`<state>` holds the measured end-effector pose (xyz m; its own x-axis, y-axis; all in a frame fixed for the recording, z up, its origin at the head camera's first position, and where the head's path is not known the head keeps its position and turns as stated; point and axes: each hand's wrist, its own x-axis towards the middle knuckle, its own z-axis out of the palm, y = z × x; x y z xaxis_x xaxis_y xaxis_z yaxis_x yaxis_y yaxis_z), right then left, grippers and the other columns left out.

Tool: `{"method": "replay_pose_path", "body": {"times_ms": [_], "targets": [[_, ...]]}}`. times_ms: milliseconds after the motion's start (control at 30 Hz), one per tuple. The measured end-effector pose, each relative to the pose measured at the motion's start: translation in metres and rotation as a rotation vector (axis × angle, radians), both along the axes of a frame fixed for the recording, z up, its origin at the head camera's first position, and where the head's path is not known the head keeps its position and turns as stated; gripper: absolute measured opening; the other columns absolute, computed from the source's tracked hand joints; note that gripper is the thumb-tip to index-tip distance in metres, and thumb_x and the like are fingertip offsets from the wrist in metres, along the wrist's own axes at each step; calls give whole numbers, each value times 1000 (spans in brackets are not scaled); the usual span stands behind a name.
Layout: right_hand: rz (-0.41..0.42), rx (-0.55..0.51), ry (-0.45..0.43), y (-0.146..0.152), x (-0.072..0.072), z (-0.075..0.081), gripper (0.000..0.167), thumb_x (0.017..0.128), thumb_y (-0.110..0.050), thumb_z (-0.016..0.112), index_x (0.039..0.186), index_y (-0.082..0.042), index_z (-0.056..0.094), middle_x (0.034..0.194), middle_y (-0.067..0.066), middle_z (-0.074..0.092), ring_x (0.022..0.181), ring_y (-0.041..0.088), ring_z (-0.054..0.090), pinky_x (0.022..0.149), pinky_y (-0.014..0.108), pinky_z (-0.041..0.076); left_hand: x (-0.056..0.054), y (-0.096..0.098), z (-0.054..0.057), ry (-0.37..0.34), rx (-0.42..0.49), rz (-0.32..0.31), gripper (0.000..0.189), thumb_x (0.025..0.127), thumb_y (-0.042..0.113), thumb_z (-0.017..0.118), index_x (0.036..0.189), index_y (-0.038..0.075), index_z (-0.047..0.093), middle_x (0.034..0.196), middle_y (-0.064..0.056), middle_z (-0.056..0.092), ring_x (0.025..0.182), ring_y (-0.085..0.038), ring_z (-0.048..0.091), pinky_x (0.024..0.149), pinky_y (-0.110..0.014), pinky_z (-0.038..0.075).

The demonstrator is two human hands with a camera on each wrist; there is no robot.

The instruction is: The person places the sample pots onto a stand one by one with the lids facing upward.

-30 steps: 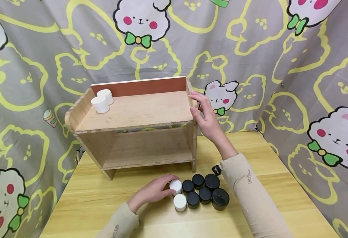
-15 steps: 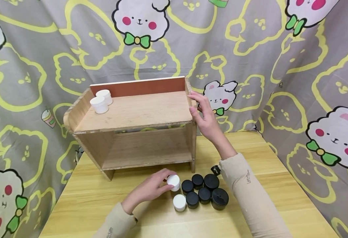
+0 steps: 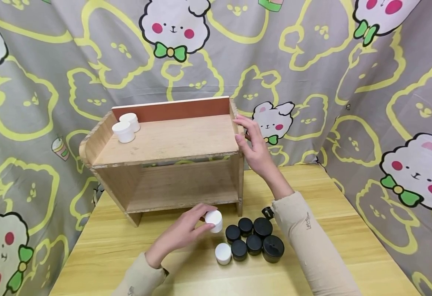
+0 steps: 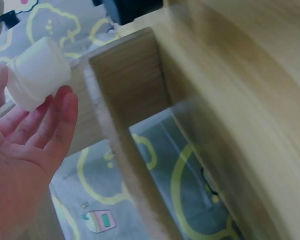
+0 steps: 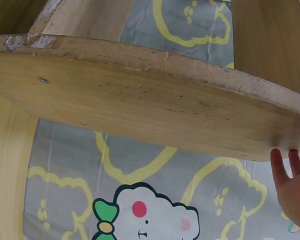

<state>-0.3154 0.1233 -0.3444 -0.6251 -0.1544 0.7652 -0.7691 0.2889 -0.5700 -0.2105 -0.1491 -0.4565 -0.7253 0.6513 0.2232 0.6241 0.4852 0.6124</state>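
My left hand (image 3: pixel 179 232) pinches a small white lidded jar (image 3: pixel 214 222) between thumb and fingers, held above the table in front of the shelf. In the left wrist view that jar (image 4: pixel 40 72) is tilted at the fingertips. My right hand (image 3: pixel 256 146) rests against the right side panel of the wooden two-tier shelf (image 3: pixel 175 135). The right wrist view shows straight fingers (image 5: pixel 278 167) touching this panel's outer face. Two more white jars (image 3: pixel 123 132) stand on the top tier at its left end. Another white jar (image 3: pixel 223 253) stands on the table, beside several black jars (image 3: pixel 239 249).
The black jars form a cluster near the right forearm, with larger ones (image 3: pixel 273 248) on the right. A small black object (image 3: pixel 268 212) sits by the right sleeve. Behind the wooden table (image 3: pixel 349 242) hangs a patterned curtain (image 3: pixel 208 74).
My left hand has lifted the white jar from beside the black jars and moved it slightly left and toward the shelf. My right hand has stayed at the side panel.
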Motion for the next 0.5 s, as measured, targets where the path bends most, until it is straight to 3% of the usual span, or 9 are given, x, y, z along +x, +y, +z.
{"method": "replay_pose_path", "body": {"times_ms": [200,333,500], "targets": [[1,-1,-5,0,0,-1,43,109,-33,50,147,-12,51,160,4,41,146,21,41,107,56,46,0,-3,18,90,4,15,40,103,30,64,139,14,58,134,1,62,112,-10,64,94,-34,58],[4,-4,-3,0,0,0,40,109,-24,51,147,-14,51,161,3,41,147,20,41,107,56,46,-1,-6,32,100,47,19,39,102,27,66,139,14,58,128,3,62,103,-7,63,88,-31,60],[5,-8,0,0,0,0,40,106,-13,53,147,-13,52,160,5,41,146,24,41,107,58,46,-4,-9,49,128,94,23,40,102,21,67,140,13,57,125,2,60,103,-6,63,88,-27,59]]}}
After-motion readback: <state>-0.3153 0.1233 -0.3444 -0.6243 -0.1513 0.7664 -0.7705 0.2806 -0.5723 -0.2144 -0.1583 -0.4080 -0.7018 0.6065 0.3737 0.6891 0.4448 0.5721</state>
